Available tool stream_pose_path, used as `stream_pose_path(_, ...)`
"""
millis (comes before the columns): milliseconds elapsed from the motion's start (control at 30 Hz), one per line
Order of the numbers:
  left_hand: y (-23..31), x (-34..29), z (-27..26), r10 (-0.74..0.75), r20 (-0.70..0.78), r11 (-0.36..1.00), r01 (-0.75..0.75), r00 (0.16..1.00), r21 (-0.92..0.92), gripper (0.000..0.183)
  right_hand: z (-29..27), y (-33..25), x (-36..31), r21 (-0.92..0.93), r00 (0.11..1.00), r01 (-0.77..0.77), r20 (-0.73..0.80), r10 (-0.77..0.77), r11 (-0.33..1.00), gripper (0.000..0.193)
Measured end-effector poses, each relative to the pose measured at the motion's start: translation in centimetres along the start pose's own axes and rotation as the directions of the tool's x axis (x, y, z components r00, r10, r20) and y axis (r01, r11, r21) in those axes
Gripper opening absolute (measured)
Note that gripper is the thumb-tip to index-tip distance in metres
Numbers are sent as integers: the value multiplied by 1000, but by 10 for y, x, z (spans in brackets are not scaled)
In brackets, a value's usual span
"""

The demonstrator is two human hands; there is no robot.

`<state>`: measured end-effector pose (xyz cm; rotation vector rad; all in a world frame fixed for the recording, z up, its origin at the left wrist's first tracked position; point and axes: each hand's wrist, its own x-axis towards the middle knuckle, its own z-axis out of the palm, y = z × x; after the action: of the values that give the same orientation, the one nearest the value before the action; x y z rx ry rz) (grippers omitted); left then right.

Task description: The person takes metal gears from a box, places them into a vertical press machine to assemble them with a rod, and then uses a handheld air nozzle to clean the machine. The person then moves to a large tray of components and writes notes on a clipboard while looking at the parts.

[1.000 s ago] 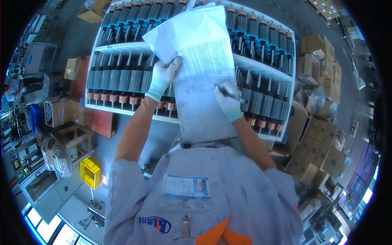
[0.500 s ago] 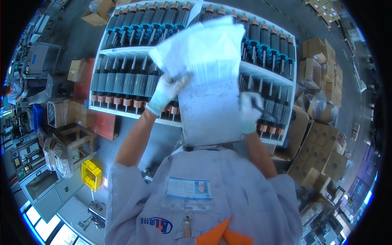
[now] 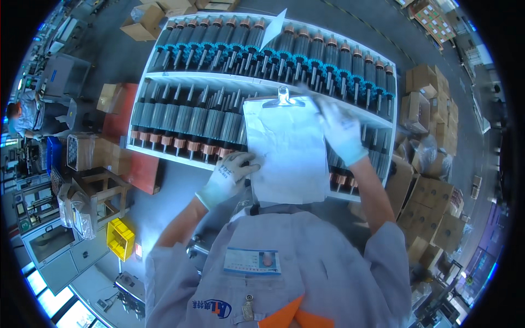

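Note:
A clipboard with white sheets (image 3: 287,147) and a silver clip (image 3: 283,98) rests against my chest in front of the tray of rotors. My left hand (image 3: 234,174), in a white glove, is closed at the board's left edge, fingers curled against it. At the upper right corner of the board is my right hand (image 3: 342,131), gloved too and blurred by motion. A thin dark pen (image 3: 318,103), smeared, shows at its fingertips. The sheets lie down over the board and their writing is not legible.
A white two-row tray (image 3: 219,77) holds many motor rotors (image 3: 194,117) with copper ends and blue windings. One loose white card (image 3: 273,30) stands among the back row. Cardboard boxes (image 3: 424,191) are stacked at the right. A yellow bin (image 3: 120,239) sits at the lower left; a person (image 3: 27,112) is far left.
The lifted sheets have come down flat over the clipboard, uncovering its clip. My left hand has moved down along the left edge. My right hand has risen to the upper right corner.

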<state>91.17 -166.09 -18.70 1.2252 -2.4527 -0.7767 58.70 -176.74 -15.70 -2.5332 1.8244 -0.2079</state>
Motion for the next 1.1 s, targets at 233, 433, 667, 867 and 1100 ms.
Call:
stream_pose_path(233, 19, -14, 43, -580, -253, 790, 458, 775, -407, 42, 36, -23, 42, -74, 964, 88, 256, -67, 993, 36)
stream_pose_path(433, 34, -25, 74, -861, 62, 202, 451, 505, -870, 44, 68, -21, 49, -273, 956, 126, 290, -43, 954, 32)
stream_pose_path(667, 62, -25, 72, -828, 127, 100, 367, 547, -925, 56, 52, -3, 40, -172, 957, 150, 274, -99, 974, 34)
stream_pose_path(867, 72, -32, 90, -789, 242, -132, 229, 564, -964, 66, 52, 17, 28, -134, 943, 244, 264, -203, 961, 38)
stream_pose_path(1100, 88, -36, 124, -738, 275, -167, 228, 617, -959, 72, 51, 51, -5, -56, 909, 403, 137, -393, 914, 42)
